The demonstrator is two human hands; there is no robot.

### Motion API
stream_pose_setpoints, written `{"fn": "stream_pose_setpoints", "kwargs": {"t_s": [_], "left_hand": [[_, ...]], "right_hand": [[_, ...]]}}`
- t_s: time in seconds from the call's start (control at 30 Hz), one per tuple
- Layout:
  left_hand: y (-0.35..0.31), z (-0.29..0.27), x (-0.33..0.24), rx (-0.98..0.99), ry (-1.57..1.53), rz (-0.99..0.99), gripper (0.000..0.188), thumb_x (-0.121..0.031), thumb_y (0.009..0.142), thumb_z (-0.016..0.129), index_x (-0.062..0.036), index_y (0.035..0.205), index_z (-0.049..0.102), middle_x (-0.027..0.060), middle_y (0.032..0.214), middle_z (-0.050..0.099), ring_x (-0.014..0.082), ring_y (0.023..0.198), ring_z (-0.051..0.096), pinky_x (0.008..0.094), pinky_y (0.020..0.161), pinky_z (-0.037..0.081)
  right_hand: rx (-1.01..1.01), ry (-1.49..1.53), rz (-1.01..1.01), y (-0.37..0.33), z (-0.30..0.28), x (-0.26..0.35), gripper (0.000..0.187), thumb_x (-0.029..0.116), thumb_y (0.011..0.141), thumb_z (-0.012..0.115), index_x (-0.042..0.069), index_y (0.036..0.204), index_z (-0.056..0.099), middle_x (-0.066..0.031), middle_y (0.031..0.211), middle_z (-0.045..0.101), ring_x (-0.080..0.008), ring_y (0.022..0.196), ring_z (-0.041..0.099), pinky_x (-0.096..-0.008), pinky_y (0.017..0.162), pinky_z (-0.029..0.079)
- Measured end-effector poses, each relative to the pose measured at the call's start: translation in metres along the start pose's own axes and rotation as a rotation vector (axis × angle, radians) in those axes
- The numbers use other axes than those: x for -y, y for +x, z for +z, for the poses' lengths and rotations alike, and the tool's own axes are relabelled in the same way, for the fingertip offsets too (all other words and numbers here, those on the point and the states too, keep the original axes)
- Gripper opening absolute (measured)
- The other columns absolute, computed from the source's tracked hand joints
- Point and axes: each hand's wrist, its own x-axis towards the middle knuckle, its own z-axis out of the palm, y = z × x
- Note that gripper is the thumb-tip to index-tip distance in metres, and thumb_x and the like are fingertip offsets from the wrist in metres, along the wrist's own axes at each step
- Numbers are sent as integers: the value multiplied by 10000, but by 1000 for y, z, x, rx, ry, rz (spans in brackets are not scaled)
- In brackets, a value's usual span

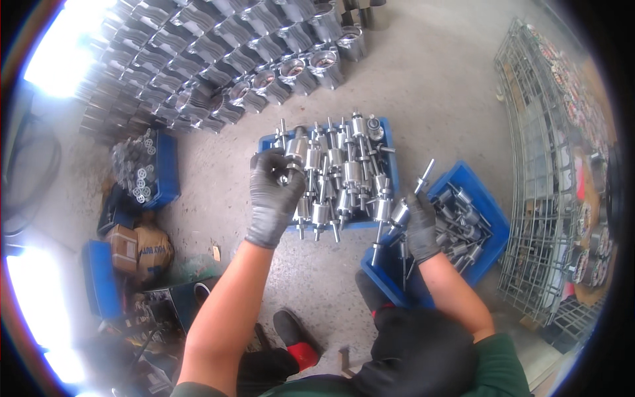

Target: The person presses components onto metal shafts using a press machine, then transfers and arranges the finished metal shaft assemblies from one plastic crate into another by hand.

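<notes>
My left hand, in a grey glove, is closed round a metal motor rotor over the left side of a blue crate. That crate is heaped with silvery rotors, their thin shafts pointing many ways. My right hand, also gloved, has its fingers wrapped on a second rotor, whose shaft sticks up past the fingers. Below this hand stands another blue crate, set at an angle, with more rotors lying in it. My fingers partly cover both held rotors.
Stacked rows of metal motor housings rise at the far left. A wire mesh cage stands along the right. At left are a blue bin of small metal parts, a cardboard box and a brown sack. My shoe is on the concrete floor.
</notes>
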Motion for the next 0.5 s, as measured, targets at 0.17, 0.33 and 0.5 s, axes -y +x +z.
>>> {"fn": "stream_pose_setpoints", "kwargs": {"t_s": [0.17,0.33,0.5], "left_hand": [[-8,-11,57,339,992,338,396,-60,700,795,-103,1050,617,174,1345,577,376,1177,585,479,1024,504],[-21,-6,51,342,901,314,460,-119,732,808,-111,1151,620,145,1370,575,408,1291,505,509,1087,465],[-90,42,26,317,618,323,387,-133,792,829,-75,1108,613,173,1113,644,343,1033,635,459,871,542]], "right_hand": [[42,176,48,11,-10,-14,362,397,1001,700,86,1173,631,-26,973,652,-174,893,680,-331,751,579],[25,243,94,9,-10,-2,304,316,1000,698,78,1171,616,-46,941,666,-189,856,695,-346,741,596],[18,278,81,4,-22,8,275,207,964,719,76,1180,611,-62,922,674,-199,820,698,-349,729,596]]}}
